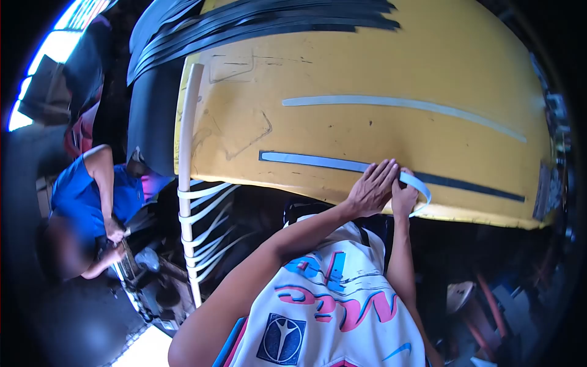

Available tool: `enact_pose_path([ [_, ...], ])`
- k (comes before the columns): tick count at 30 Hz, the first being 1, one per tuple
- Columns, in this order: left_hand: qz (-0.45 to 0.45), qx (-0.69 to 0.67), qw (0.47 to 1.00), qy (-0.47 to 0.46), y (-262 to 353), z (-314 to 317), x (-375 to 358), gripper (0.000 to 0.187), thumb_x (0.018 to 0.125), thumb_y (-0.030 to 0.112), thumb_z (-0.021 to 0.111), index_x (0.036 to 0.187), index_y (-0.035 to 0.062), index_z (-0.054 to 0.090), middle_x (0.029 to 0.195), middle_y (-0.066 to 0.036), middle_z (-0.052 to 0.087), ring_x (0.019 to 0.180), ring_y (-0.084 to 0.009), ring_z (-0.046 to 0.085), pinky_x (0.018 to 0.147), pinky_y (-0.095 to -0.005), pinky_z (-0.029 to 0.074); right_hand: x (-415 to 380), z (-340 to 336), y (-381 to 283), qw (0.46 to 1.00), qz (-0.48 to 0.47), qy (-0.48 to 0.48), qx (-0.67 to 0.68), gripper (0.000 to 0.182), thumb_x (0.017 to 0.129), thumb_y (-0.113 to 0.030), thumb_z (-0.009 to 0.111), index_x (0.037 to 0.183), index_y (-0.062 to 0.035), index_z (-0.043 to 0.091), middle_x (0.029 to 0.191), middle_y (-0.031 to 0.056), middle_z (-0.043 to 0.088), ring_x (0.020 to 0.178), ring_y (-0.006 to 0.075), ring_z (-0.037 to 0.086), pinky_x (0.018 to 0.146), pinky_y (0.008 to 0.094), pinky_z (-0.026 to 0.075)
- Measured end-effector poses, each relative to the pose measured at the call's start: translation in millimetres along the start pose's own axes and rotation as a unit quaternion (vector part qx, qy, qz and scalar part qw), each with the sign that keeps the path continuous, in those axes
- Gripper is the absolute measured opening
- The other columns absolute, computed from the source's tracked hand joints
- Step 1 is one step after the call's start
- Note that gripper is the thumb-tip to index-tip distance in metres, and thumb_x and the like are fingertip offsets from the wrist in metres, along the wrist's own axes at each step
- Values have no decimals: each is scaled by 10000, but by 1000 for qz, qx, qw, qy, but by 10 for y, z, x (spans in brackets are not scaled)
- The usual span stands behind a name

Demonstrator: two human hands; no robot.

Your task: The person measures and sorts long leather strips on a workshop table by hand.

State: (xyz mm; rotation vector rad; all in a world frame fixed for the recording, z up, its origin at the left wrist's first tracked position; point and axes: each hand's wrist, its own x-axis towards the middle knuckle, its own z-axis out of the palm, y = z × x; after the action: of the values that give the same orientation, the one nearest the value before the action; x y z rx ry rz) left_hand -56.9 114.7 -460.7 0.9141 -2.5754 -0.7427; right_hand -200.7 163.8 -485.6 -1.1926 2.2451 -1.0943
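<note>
A pale strip (318,160) lies along a dark strip (471,188) on the yellow surface, its left part flat on top of it. My left hand (372,186) rests over the pale strip with fingers stretched out flat. Right beside it, my right hand (404,197) is closed on the loose part of the pale strip, which curls up and round over the knuckles. Farther up, a separate pale strip (403,102) lies on the yellow surface.
Long black strips (275,21) lie across the yellow surface's upper left. White bands hang on an upright pole (187,140) at its left edge. A person in blue (101,189) works at the left with both hands on something. Assorted items (477,306) lie lower right.
</note>
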Motion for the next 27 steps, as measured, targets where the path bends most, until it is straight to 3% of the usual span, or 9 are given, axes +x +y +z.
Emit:
enact_pose_path([
  [5,-34,-2,999,-2,29,88,11,802,904,372,566,1544,-5,264,1622,-169,267,1508,-309,250,1206,-478,205,-9,-116,-110,995,42,-46,73,374,892,-102,719,1239,-1,623,1176,131,696,1064,274,670,932,365,511],
  [7,-50,-9,998,-20,62,68,8,814,912,394,563,1547,-8,250,1626,-169,258,1509,-310,245,1206,-479,205,-38,-184,-176,958,123,-59,252,417,959,-142,653,1345,-31,544,1317,108,633,1186,250,603,1013,366,451],
  [9,-57,-11,998,-40,49,35,46,828,919,415,561,1551,-11,237,1629,-169,248,1511,-312,240,1206,-479,205,-27,-352,-282,803,348,40,483,433,1021,-202,564,1419,-65,462,1432,94,548,1298,217,507,1083,366,362],
  [11,-54,7,997,-46,59,27,52,842,932,441,553,1551,-21,219,1631,-170,241,1511,-311,236,1206,-478,204,-63,-633,-125,633,366,89,676,443,1046,-262,511,1434,-60,442,1502,95,487,1351,227,461,1135,390,331],
  [13,-58,6,996,-61,49,5,79,839,938,440,551,1548,-29,217,1629,-175,241,1513,-312,231,1207,-480,201,32,-942,-106,544,379,120,739,436,1058,-251,477,1434,-34,434,1540,93,443,1416,266,406,1184,423,314],
  [17,-46,18,996,-78,52,-6,67,856,938,449,557,1546,-35,200,1628,-191,232,1512,-331,225,1206,-489,198,260,-1292,-41,630,301,209,685,480,1062,-207,456,1489,-13,355,1571,109,391,1462,298,341,1204,468,296],
  [21,-62,-14,994,-90,11,10,82,880,924,415,627,1536,-44,192,1599,-240,253,1494,-392,229,1184,-540,222,427,-1773,234,797,226,36,558,482,1029,-164,522,1470,-34,378,1493,171,471,1393,326,431,1179,467,300],
  [23,-85,-13,991,-98,42,3,116,890,916,401,639,1539,-43,184,1591,-247,267,1479,-405,259,1186,-534,220,529,-1944,158,868,254,18,427,409,1024,-173,563,1391,-7,490,1305,139,625,1248,230,557,1030,378,465],
  [27,-74,-34,996,-25,-22,73,79,718,957,274,607,1522,-30,284,1559,-207,367,1456,-376,330,1175,-502,259,594,-2127,284,928,196,-21,317,279,959,-96,678,1219,-2,647,1129,66,677,972,128,650,785,255,514],
])
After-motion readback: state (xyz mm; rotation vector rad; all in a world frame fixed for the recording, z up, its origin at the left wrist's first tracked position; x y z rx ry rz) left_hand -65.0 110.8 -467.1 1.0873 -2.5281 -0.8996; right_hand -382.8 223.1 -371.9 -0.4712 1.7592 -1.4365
